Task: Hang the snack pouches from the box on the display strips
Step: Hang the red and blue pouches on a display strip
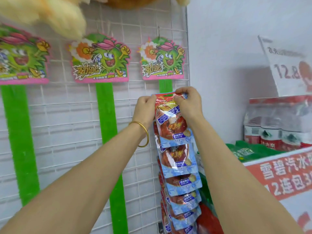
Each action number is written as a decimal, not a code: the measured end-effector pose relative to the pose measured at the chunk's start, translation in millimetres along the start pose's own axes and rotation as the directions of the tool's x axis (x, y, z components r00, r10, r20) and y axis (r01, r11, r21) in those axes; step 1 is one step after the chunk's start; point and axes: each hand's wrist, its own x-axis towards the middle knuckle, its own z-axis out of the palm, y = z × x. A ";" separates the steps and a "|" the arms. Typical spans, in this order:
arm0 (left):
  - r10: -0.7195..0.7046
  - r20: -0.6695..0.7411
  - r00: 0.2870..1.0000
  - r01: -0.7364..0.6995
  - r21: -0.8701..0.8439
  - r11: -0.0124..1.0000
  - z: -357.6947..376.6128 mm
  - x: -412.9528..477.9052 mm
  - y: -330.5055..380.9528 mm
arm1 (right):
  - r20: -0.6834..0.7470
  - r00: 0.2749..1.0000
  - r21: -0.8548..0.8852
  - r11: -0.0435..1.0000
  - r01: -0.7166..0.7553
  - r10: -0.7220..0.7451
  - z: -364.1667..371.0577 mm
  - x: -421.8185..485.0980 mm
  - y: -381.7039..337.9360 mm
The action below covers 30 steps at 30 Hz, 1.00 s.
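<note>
Red pouch, top edge pinched by left hand, right hand, at rightmost green strip, wall close

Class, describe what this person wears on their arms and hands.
Both forearms are bare, with no sleeves in view. The wrist of the left hand carries a thin, plain gold bangle. The right hand and its wrist show no jewellery. Neither hand is gloved.

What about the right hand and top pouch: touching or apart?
Touching. The head view shows the right hand pinching the top pouch at its upper edge.
</note>
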 end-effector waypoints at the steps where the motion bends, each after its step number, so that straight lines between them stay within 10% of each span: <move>1: 0.001 0.010 1.000 -0.001 0.014 1.000 -1.2 0.3 -0.4 | 0.007 1.000 -0.002 1.000 -0.001 0.001 2.6 2.0 0.9; 19: -0.061 0.016 0.998 0.061 0.021 0.998 -13.3 -25.8 -25.3 | 0.099 0.986 -0.198 0.974 -0.110 0.132 -2.3 -16.9 17.3; 27: -0.137 -0.041 0.990 0.135 -0.043 0.990 -56.2 -109.4 -38.5 | -0.099 0.979 -0.645 0.761 0.073 -0.178 -19.9 -80.2 -10.3; 30: -0.286 0.006 0.958 0.286 -0.015 0.958 -88.1 -182.8 -70.5 | -0.053 0.942 -0.506 0.822 0.262 -0.332 -24.0 -182.6 -13.3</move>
